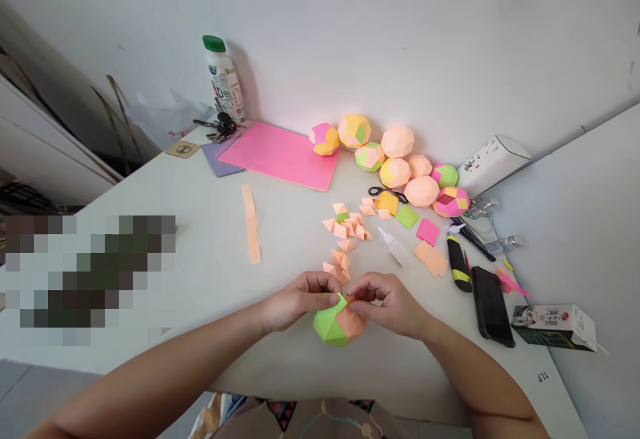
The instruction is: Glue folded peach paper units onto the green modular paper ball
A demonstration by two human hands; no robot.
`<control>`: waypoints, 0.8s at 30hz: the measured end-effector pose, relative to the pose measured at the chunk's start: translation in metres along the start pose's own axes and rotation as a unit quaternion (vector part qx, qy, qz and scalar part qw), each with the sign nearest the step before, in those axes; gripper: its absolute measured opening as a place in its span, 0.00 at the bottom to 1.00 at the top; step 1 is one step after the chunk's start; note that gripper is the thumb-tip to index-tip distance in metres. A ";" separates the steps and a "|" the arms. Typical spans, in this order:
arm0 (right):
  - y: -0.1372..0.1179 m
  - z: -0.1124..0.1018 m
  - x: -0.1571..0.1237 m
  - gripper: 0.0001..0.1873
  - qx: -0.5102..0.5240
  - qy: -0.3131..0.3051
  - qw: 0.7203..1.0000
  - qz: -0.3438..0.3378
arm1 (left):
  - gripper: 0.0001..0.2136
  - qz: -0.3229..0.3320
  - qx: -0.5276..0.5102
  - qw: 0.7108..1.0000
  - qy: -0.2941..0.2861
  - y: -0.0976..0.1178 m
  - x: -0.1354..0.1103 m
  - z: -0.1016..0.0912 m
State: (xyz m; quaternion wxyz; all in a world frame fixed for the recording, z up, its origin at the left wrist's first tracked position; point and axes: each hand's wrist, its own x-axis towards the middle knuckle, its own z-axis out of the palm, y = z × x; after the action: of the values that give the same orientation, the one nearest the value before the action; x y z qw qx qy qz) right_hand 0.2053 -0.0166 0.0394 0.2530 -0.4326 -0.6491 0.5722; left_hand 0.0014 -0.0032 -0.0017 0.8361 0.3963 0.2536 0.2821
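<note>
A faceted paper ball (332, 326), green on its left and peach on its right, is held near the table's front edge. My left hand (306, 299) pinches its green top from the left, thumb on the paper. From the right, my right hand (387, 302) has thumb and fingers closed at the peach upper edge. Whatever lies between the fingertips at the top is partly hidden. Just beyond the hands lie several small folded peach paper pieces (346, 245), with a green one (342, 217) among them.
Finished paper balls (397, 140) cluster by the wall. A pink sheet (285, 155), a peach strip (251, 224), scissors (387, 193), a glue bottle (393, 247) and square papers (407, 216) lie around. A utility knife (459, 263), phone (491, 305) and milk carton (555, 325) stand right.
</note>
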 end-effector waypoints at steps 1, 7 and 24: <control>0.000 0.000 0.000 0.06 -0.013 0.007 1.000 -0.013 | 0.10 -0.005 -0.003 1.000 0.003 0.000 0.000 0.000; 0.001 0.002 0.001 0.05 -0.045 0.027 0.997 -0.063 | 0.11 -0.020 -0.024 0.999 0.020 -0.001 0.000 -0.001; -0.001 -0.001 0.001 0.09 -0.031 0.002 0.999 -0.020 | 0.12 -0.026 -0.027 0.999 0.038 -0.004 0.001 0.000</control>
State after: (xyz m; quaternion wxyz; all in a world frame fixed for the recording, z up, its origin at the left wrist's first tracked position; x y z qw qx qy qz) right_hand 0.2058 -0.0150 0.0404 0.2521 -0.4279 -0.6746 0.5462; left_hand 0.0027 -0.0046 -0.0052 0.8435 0.3554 0.2877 0.2818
